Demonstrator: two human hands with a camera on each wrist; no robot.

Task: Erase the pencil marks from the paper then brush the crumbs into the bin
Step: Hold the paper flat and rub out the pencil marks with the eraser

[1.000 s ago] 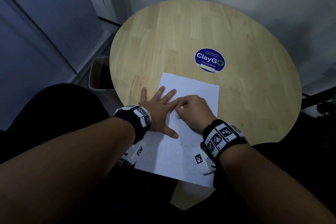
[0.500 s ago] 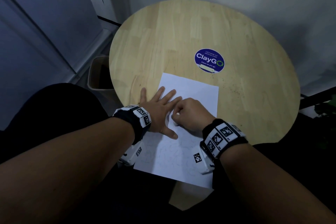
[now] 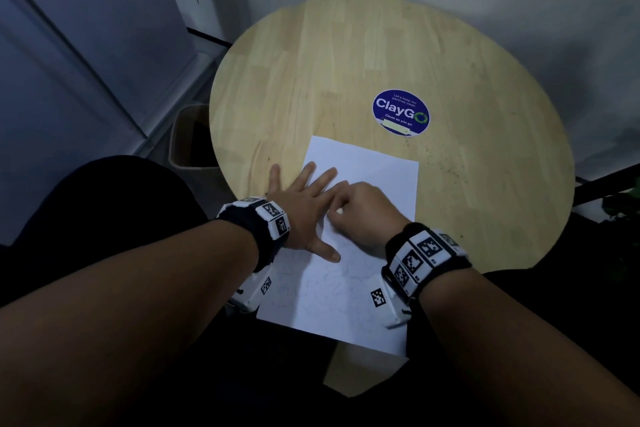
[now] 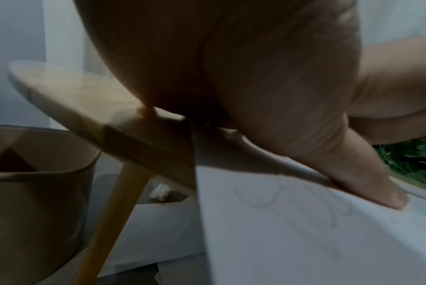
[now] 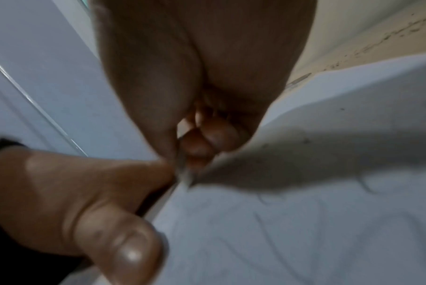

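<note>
Left hand [image 3: 304, 215] lying flat with spread fingers, pinning the paper [image 3: 367, 177] on the bench [image 3: 346, 62], right hand [image 3: 363, 215] curling around a small white eraser [image 3: 340, 211], bin [image 3: 187, 139] standing beside the bench

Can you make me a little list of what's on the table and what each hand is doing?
table: round, wooden
paper: white sheet on the table, near edge hanging over; faint pencil marks on its near half
left hand: flat, fingers spread, presses the paper
right hand: curled on the paper, pinches a small white thing, probably an eraser
sticker: blue, round, beyond the paper
bin: on the floor, left of the table
</note>
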